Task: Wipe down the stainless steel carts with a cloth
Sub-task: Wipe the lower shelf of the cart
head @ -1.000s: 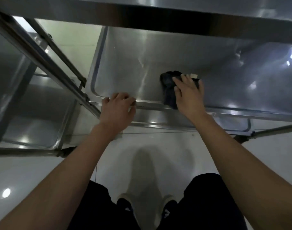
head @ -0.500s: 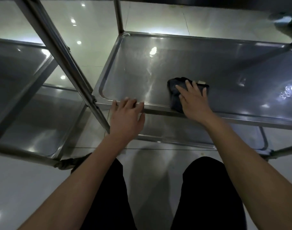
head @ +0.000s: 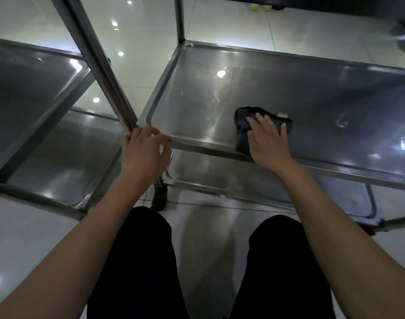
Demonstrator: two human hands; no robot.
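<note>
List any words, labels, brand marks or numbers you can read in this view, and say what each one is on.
No text is readable.
Pale tag at the far edge of the dark folded cloth under the right hand: too small and blurred to show any print.
Stainless steel cart shelf, its upright post and the left hand at the rim: no markings seen.

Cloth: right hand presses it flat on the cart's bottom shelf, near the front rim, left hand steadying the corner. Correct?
Not the bottom shelf. In the head view the right hand presses the dark cloth on the middle shelf; another shelf shows beneath it. The rest holds: it is near the front rim, and the left hand steadies the corner.
</note>
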